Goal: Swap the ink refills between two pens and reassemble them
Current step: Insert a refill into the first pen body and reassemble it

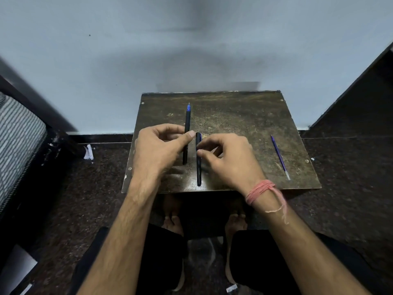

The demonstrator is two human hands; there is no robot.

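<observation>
- The left hand (158,145) curls its fingers and thumb around a black pen (187,135), which points away from the person with its blue tip and bare refill point toward the far edge of the small table (244,116); the grip sits at mid-barrel, probably to keep the pen steady and clear of the other work.
- The right hand (227,158) pinches a second black pen (198,160) near its far end between thumb and forefinger, the other fingers loosely curled; the pen lies lengthwise toward the person, its near end close to the table's front edge.
- That pinch at the end suggests the person is about to unscrew or pull off a part there, though which part it is cannot be told.
- A loose blue refill (279,156) lies well apart on the right side of the table, silver tip toward the person, likely set aside so it does not roll under the hands.
- Judging from this, one refill is out and the swap is partway done.
- A pink thread band (261,191) wraps the right wrist.
</observation>
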